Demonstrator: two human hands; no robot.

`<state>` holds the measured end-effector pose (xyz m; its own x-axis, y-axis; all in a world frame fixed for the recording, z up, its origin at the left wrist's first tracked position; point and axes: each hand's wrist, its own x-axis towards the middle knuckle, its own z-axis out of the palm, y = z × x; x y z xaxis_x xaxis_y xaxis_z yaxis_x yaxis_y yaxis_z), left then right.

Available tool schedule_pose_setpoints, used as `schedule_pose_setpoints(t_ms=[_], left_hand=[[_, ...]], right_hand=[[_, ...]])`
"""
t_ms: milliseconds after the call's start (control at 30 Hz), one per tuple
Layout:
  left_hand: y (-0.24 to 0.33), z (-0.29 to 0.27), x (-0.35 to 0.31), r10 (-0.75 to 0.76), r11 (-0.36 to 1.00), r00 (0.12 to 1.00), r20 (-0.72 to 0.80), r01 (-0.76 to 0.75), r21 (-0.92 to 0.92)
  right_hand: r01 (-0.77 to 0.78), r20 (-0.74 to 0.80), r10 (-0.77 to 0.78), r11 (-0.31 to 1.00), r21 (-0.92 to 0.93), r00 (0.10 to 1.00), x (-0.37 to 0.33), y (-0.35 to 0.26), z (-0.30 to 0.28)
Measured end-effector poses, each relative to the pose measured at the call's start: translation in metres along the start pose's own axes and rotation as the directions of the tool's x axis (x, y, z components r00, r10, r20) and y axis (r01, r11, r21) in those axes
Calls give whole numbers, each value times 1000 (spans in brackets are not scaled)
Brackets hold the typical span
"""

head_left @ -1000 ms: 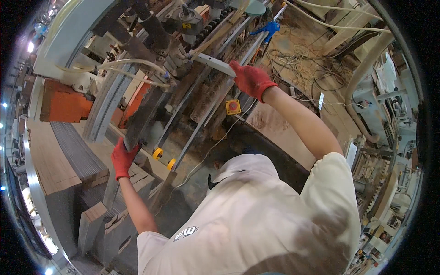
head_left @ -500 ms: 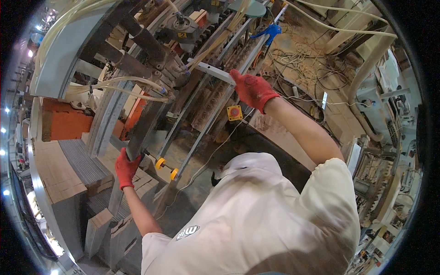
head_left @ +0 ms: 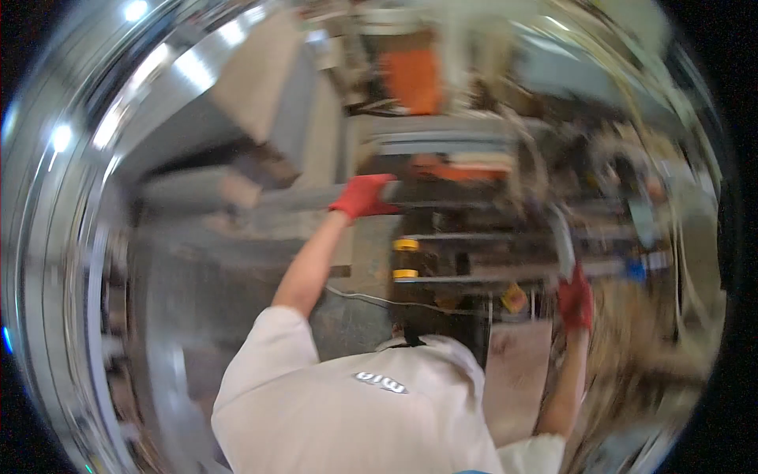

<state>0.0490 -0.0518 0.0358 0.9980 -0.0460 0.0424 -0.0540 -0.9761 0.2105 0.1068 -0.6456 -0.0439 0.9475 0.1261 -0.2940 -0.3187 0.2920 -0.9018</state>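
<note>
My right hand (head_left: 575, 300), in a red glove, is closed round the lower end of a light grey metal bar (head_left: 563, 241) that rises from it across the machine rails. My left hand (head_left: 365, 197), also red-gloved, is at the near left end of the machine. Its thumb and fingers stand apart around a pale grey end piece (head_left: 391, 190); blur hides whether they grip it. Two yellow rollers (head_left: 406, 259) lie just below and right of that hand. A yellow box with a red button (head_left: 514, 298) is left of my right hand.
Stacked boards (head_left: 264, 75) rise at the upper left. An orange panel (head_left: 410, 73) is at the back. Long metal rails (head_left: 466, 236) cross the middle, and a white cable (head_left: 371, 298) runs below them. Pale hoses (head_left: 632, 87) hang at the upper right. Much is blurred.
The whole view has swung round, so the rails now run across it and the board stack sits higher. My right hand still has the grey bar; my left remains by the machine's end.
</note>
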Motion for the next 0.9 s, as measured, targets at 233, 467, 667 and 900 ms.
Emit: schedule_pose_setpoints(t_ms=[233,467,667,900], left_hand=[[-3,15,-45,-113,982,984,-139,132,138],[-37,29,-66,-93,979,951,-296,142,146],[-50,23,-67,-25,1000,964,-265,22,-15],[-45,30,-53,-114,986,979,-168,132,101]], right_hand=[[40,46,-121,-48,-998,992,-24,-57,74],[50,61,-142,-80,-996,988,-26,-51,58],[88,99,-258,-54,-995,961,-6,-21,30],[43,35,-184,40,-998,982,-45,-47,51]])
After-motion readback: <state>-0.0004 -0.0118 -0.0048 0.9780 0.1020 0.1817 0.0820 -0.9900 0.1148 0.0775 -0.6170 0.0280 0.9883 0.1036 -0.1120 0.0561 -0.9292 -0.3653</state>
